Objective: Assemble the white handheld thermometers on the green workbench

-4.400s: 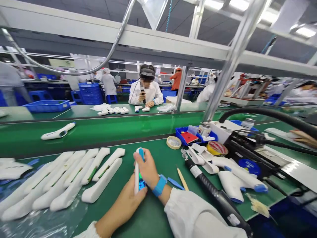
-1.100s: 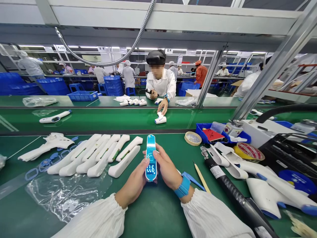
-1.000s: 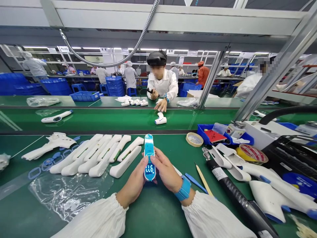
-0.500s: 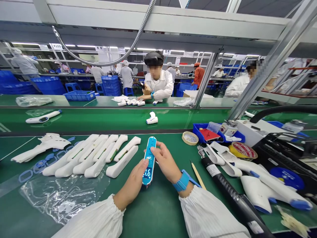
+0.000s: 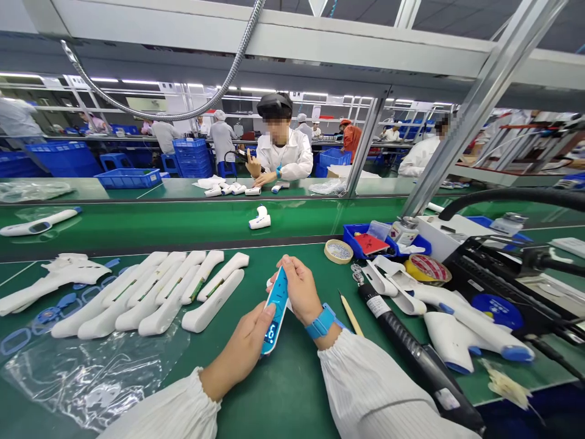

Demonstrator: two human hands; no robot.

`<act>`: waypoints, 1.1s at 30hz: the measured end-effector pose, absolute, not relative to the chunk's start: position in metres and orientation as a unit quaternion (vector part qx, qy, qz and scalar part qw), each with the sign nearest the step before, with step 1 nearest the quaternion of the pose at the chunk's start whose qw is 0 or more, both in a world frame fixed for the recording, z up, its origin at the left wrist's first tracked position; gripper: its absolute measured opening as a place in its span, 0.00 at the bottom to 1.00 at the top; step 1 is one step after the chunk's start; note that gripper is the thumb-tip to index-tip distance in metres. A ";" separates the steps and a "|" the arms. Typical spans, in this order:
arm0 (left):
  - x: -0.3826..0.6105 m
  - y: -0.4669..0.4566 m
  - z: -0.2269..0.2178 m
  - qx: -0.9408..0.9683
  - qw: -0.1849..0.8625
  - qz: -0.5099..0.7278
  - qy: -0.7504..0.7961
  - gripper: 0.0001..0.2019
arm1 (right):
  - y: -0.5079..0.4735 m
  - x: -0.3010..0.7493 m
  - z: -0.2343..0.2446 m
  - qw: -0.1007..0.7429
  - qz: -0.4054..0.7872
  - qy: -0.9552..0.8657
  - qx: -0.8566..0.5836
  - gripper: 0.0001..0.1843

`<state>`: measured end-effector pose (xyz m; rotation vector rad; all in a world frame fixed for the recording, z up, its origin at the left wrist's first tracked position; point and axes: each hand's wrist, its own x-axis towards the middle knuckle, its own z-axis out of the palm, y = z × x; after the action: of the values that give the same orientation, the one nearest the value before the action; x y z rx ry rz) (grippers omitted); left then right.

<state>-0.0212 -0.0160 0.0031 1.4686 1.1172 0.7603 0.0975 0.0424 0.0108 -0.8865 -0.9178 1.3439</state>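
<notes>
Thermometer (image 5: 275, 312), lit and seemingly assembled, is clasped by the left hand (image 5: 244, 347) and right hand (image 5: 299, 289); white shells (image 5: 150, 292) lie unassembled to its left.

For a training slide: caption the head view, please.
Left hand and right hand hold a blue thermometer, display lit, beside a row of white shells.

Digits on thermometer (image 5: 275, 308) display unreadable; back hidden behind fingers (image 5: 289, 268).
</notes>
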 end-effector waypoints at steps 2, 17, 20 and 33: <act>-0.022 -0.016 0.003 0.603 0.554 0.323 0.474 0.20 | 0.041 0.099 0.011 0.588 0.597 -0.394 -0.378 0.17; -0.026 -0.013 0.008 0.562 0.631 0.291 0.449 0.17 | 0.041 0.100 0.012 0.584 0.602 -0.402 -0.368 0.15; -0.030 -0.012 0.012 0.577 0.652 0.261 0.417 0.13 | 0.041 0.099 0.010 0.582 0.620 -0.374 -0.370 0.17; -0.037 -0.009 0.014 0.612 0.661 0.261 0.346 0.11 | 0.039 0.103 0.013 0.595 0.642 -0.318 -0.364 0.17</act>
<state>-0.0365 -0.0094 0.0142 1.3836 0.7835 0.5912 0.1027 0.0395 0.0131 -0.8463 -0.7399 1.4919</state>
